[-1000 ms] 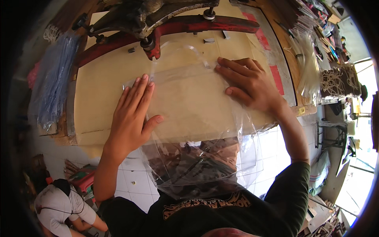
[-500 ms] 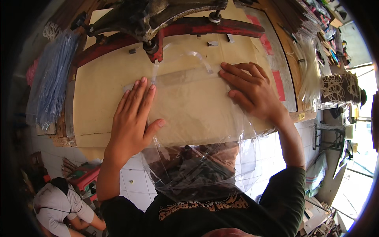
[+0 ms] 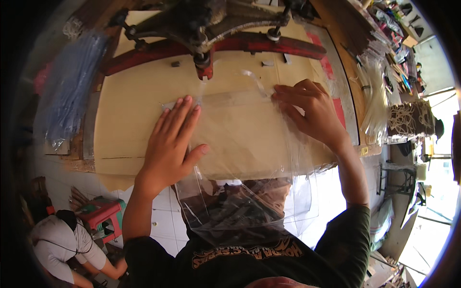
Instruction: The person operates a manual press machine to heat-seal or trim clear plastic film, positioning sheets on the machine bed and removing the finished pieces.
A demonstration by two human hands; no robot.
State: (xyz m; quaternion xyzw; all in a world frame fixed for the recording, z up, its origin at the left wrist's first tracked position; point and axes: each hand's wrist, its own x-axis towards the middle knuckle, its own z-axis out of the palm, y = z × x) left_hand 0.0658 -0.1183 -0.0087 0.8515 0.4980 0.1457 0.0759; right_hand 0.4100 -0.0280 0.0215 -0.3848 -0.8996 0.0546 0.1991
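Observation:
A clear plastic bag [image 3: 240, 139] lies across a tan sheet [image 3: 122, 120] on the worktable, its lower part hanging over the near edge. My left hand [image 3: 168, 144] rests flat on the bag's left side, fingers stretched toward its far corner. At the far right corner my right hand [image 3: 314, 113] has curled fingers, thumb and fingertips closed on the bag's edge. Beside those fingertips curves a clear strip [image 3: 254, 80], like a handle. Just beyond the bag is the notched tip of a red metal press bar [image 3: 205, 73]; the strip's other end near it is faint.
A dark cast press frame [image 3: 201, 33] spans the far side. Small dark pieces [image 3: 267, 63] lie on the sheet. Bundles of bluish plastic strips [image 3: 72, 91] hang left; clear strips [image 3: 377, 96] hang right. Another person [image 3: 62, 245] bends low at lower left, near a red-green stool [image 3: 108, 216].
My right hand has gone from spread fingers lying on the bag to a pinch at its corner. My left hand stays flat. The whole view has shifted slightly.

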